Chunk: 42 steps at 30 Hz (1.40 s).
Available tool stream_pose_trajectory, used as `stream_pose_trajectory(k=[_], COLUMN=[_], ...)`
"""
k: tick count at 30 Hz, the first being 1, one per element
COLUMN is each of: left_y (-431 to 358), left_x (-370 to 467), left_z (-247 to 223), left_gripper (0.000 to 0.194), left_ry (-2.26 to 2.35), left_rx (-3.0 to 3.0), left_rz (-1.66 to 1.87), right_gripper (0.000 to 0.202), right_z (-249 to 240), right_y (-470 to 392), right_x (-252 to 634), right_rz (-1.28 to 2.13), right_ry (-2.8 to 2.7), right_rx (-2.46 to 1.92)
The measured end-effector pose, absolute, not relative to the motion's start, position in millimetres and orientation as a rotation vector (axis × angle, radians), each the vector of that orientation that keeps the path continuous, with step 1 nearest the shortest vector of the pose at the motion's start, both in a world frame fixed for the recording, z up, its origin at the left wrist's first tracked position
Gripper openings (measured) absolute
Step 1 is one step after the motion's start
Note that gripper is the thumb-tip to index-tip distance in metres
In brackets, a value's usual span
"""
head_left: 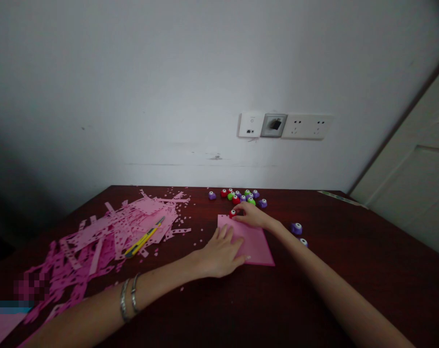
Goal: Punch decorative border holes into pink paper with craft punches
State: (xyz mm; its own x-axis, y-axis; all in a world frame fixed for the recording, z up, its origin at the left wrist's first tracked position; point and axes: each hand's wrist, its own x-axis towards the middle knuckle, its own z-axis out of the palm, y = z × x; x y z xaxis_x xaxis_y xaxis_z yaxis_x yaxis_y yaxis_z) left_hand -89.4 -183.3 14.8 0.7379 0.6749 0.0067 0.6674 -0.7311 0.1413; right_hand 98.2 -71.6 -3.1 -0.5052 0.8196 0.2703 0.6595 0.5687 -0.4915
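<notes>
A pink sheet of paper (257, 244) lies on the dark table in front of me. My left hand (223, 251) rests flat on its left part, fingers spread, pressing it down. At the sheet's far edge, my right hand (248, 215) has its fingers closed around a small red paper punch (232, 213) with a white, eye-like button. The tips of these fingers are partly hidden by the punch and the hand itself. Just beyond stand several more punches in red, green (251, 202) and purple (263, 203).
Left of the sheet lies a heap of pink paper strips (96, 241) with punched holes, and a yellow box cutter (144, 238) on top. Two purple punches (296, 228) sit beside my right forearm. A ruler-like strip (343, 198) lies far right. Behind is a wall with sockets (306, 126).
</notes>
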Motion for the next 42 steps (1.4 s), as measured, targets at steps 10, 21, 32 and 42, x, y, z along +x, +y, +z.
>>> stream_pose_trajectory(k=[10, 21, 32, 42], left_y=[-187.0, -186.8, -187.3, -185.4], left_x=[-89.1, -89.9, -91.2, -91.7], left_z=[13.6, 15.0, 17.1, 13.9], left_gripper=[0.069, 0.071, 0.068, 0.067], left_ry=[1.093, 1.100, 1.083, 1.062], left_rx=[2.759, 2.750, 2.783, 2.754], left_rz=[0.047, 0.015, 0.022, 0.029], right_gripper=[0.022, 0.023, 0.022, 0.021], right_z=[-2.4, -3.5, 1.7, 3.3], right_y=[-75.4, -74.6, -77.1, -78.1], right_x=[99.4, 101.1, 101.9, 100.0], right_rz=[0.347, 0.325, 0.351, 0.378], right_ry=[-2.364, -2.416, -2.409, -2.402], right_rx=[-1.177, -1.175, -1.170, -1.195])
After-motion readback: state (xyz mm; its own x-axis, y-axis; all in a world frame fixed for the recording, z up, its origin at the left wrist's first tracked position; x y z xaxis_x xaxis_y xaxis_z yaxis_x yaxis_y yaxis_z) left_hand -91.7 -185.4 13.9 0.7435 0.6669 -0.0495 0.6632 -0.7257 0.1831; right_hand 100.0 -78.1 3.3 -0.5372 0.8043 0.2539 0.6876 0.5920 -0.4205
